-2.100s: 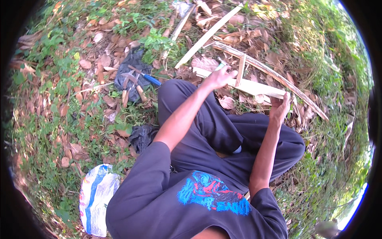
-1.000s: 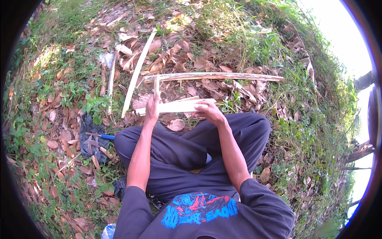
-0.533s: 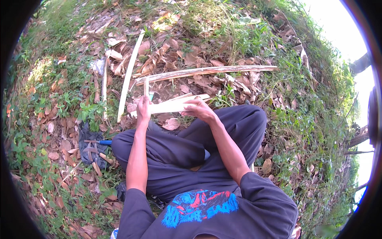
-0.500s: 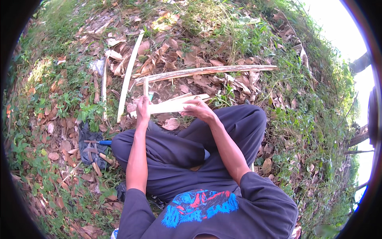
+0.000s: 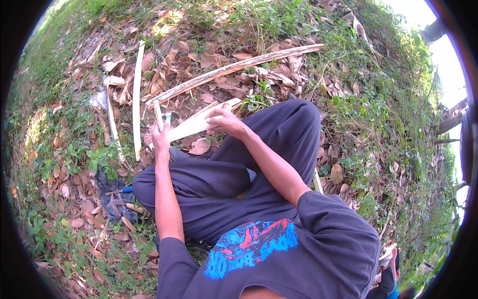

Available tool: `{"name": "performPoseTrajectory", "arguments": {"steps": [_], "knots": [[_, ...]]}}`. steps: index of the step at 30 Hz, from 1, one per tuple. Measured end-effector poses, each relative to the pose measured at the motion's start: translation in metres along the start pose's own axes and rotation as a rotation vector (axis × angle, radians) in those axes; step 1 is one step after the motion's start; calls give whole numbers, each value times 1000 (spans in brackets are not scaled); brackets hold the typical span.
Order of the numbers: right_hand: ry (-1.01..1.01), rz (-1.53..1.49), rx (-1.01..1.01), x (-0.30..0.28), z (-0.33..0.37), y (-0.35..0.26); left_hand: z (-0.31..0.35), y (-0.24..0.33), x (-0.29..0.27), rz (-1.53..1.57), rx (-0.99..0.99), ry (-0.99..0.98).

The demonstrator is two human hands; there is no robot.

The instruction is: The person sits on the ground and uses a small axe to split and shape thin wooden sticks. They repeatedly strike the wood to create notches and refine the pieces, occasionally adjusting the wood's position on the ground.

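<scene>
Holding a short stick [image 5: 158, 112] and one end of a pale board [image 5: 186, 128], the left hand [image 5: 161, 137] has its grip closed round the stick's near end. The stick points away from the body, its tip by the left end of a long rough branch [image 5: 234, 69] — whether the two touch, I cannot tell. The right hand [image 5: 225, 122] has its grip on the board's other end, pinched between thumb and fingers. The board sits between the two hands, just beyond the crossed legs in dark trousers [image 5: 199, 187], its right end slanting away from the body.

Behind the board lie more pale pieces of wood [image 5: 230, 103], and a small green and white thing [image 5: 168, 118] shows close to the left hand, too small to make out. The branch curves across the dry leaves farther off. To the left, a long pale strip [image 5: 137, 102] lies on the ground, with a thinner strip [image 5: 113, 127] beside it. Near the left knee, tools with wooden handles [image 5: 128, 223] and a blue handle [image 5: 127, 190] rest on a dark plastic bag [image 5: 104, 187].
</scene>
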State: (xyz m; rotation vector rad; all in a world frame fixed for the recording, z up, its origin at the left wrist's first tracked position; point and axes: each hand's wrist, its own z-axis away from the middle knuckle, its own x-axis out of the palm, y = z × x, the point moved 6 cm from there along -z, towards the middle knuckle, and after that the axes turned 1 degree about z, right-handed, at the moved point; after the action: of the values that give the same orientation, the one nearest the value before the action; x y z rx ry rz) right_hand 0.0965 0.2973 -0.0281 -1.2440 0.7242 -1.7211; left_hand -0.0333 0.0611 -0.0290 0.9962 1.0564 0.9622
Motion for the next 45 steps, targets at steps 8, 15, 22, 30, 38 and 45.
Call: {"name": "performPoseTrajectory", "arguments": {"steps": [8, 15, 22, 30, 38, 45], "knots": [[49, 9, 4, -2, -3, 4, 3, -2, -1, -61, 1, 45], [102, 10, -2, -3, -5, 5, 8, 5, 1, -30, -19, 23], [508, 563, -178, -45, -15, -3, -8, -17, -29, 183, -30, 225], [558, 1325, -433, -38, -26, 14, 3, -8, -40, 368, -52, 430], [423, 1544, -274, -42, -61, 10, 8, -10, -50, 411, -77, 561], [509, 1443, -356, -66, -72, 21, 8, -2, -45, 422, -70, 557]]}}
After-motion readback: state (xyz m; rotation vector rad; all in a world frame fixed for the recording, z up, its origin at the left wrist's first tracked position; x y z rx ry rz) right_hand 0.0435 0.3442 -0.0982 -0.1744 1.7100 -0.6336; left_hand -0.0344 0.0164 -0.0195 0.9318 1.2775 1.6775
